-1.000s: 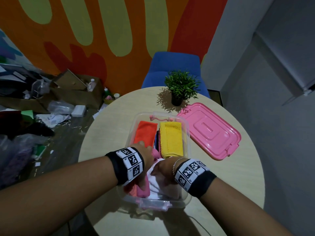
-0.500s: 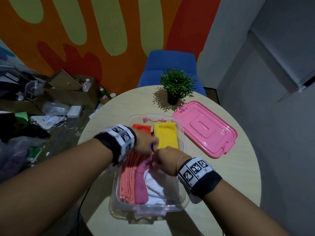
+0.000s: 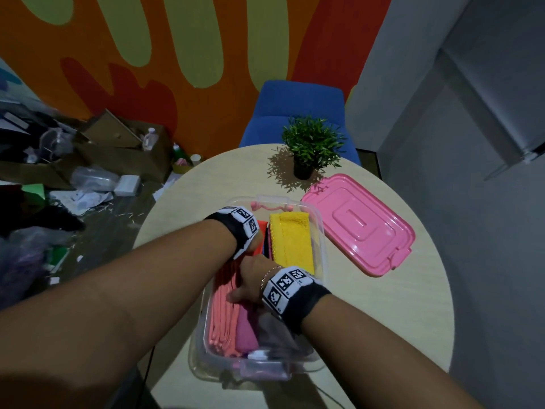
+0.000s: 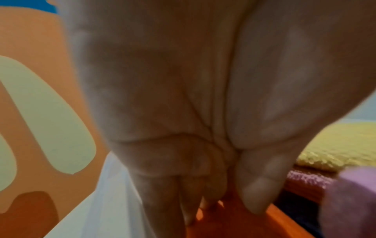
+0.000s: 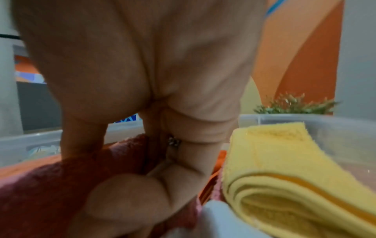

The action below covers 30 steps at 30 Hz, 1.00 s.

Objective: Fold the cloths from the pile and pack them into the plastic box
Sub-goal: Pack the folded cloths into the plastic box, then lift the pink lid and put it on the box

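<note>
- Round pale table (image 3: 383,314) under us, painted orange wall behind; we see no loose pile on it.
- Our plastic box (image 3: 320,231) sits mid-table, nearly full: yellow cloth (image 3: 292,240), coral cloths (image 3: 224,323) and pink cloth (image 3: 246,332) folded inside.
- Pink lid (image 3: 358,228) lies beside it, so closing looks left.
- Our left hand (image 4: 183,128) presses straight fingers onto the orange cloth (image 4: 244,225).
- Our right hand (image 3: 250,283) tucks the coral cloths; its grip we cannot tell.

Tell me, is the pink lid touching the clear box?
Apart. The head view shows the pink lid lying flat on the table to the right of the clear box, with a strip of bare tabletop between them.
</note>
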Available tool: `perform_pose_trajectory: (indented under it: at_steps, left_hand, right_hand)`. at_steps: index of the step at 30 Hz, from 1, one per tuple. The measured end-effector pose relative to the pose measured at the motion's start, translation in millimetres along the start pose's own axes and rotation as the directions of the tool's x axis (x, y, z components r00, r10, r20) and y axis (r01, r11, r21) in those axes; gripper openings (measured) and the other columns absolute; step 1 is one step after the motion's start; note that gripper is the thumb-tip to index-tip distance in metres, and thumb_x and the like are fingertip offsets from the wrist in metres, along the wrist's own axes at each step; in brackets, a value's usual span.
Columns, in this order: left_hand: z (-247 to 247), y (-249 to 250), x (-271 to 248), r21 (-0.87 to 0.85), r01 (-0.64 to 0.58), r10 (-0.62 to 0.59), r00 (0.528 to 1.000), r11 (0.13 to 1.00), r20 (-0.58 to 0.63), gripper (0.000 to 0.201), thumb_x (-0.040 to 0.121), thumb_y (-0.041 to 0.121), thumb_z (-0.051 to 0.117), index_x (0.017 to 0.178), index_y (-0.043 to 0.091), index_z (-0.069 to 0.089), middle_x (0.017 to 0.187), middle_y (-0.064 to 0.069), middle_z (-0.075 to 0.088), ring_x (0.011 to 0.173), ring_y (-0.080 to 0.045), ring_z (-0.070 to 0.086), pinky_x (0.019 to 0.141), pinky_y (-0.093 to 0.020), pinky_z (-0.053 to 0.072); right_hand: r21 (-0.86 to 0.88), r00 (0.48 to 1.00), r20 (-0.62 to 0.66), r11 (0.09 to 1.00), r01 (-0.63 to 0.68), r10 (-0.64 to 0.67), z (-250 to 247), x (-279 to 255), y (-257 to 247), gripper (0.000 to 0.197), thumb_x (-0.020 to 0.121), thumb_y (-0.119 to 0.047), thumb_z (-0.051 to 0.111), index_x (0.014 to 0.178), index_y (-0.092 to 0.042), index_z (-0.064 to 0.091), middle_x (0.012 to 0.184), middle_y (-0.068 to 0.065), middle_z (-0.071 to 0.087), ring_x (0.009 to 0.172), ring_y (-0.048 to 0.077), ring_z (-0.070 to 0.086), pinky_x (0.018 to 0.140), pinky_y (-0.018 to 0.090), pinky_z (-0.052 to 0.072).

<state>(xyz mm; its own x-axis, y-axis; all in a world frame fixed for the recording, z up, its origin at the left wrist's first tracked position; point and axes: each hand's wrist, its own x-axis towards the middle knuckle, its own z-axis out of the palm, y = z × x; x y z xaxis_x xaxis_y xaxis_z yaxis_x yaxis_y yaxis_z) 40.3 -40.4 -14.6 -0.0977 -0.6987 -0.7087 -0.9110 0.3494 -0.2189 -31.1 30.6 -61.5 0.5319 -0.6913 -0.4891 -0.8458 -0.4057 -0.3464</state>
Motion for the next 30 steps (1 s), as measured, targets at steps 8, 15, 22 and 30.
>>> perform_pose_trajectory:
  at_steps: [8, 15, 22, 30]
  left_hand:
    - [38.9, -2.8, 51.9, 0.234, -0.101, 0.070, 0.988, 0.967, 0.138, 0.035, 0.079, 0.017, 0.083, 0.110, 0.009, 0.067, 0.093, 0.000, 0.069, 0.093, -0.013, 0.056, 0.085, -0.029, 0.048]
    - [23.6, -38.6, 31.6, -0.435, -0.193, -0.047, 0.875, 0.879, -0.483, 0.022, 0.092, 0.018, 0.054, 0.107, 0.019, 0.070, 0.113, -0.010, 0.070, 0.107, -0.032, 0.062, 0.090, -0.041, 0.052]
    - [35.4, -27.6, 21.7, -0.742, 0.201, -0.503, 0.839, 0.640, -0.206, 0.062, 0.097, 0.011, 0.049, 0.151, 0.013, 0.019, 0.152, -0.020, 0.027, 0.131, -0.042, 0.040, 0.100, -0.050, 0.042]
    - [9.0, -26.5, 56.2, -0.700, -0.025, -0.333, 0.867, 0.714, -0.370, 0.062, 0.089, 0.002, 0.054, 0.147, 0.014, 0.038, 0.122, -0.025, 0.062, 0.107, -0.042, 0.062, 0.092, -0.048, 0.053]
  right_hand:
    - [-0.157, 0.996, 0.079, 0.986, 0.054, -0.042, 20.5, 1.0, 1.1, 0.033, 0.091, -0.017, 0.065, 0.117, 0.000, 0.057, 0.118, 0.023, 0.063, 0.107, 0.038, 0.063, 0.079, 0.037, 0.049]
    - [0.288, 0.990, 0.000, 0.948, -0.133, 0.138, -41.0, -34.1, 44.8, 0.053, 0.099, -0.045, 0.050, 0.065, -0.006, 0.062, 0.058, 0.010, 0.061, 0.057, 0.026, 0.060, 0.061, 0.033, 0.051]
    - [0.283, 0.778, -0.386, 0.867, -0.410, 0.495, -51.9, -53.1, 143.3, 0.034, 0.098, -0.035, 0.048, 0.077, -0.011, 0.059, 0.072, 0.006, 0.062, 0.067, 0.023, 0.061, 0.059, 0.027, 0.046]
    - [0.234, 0.714, -0.279, 0.767, -0.597, 0.642, 5.9, -50.1, 234.8, 0.038, 0.092, -0.026, 0.062, 0.127, -0.011, 0.056, 0.122, 0.012, 0.061, 0.106, 0.033, 0.061, 0.093, 0.045, 0.052]
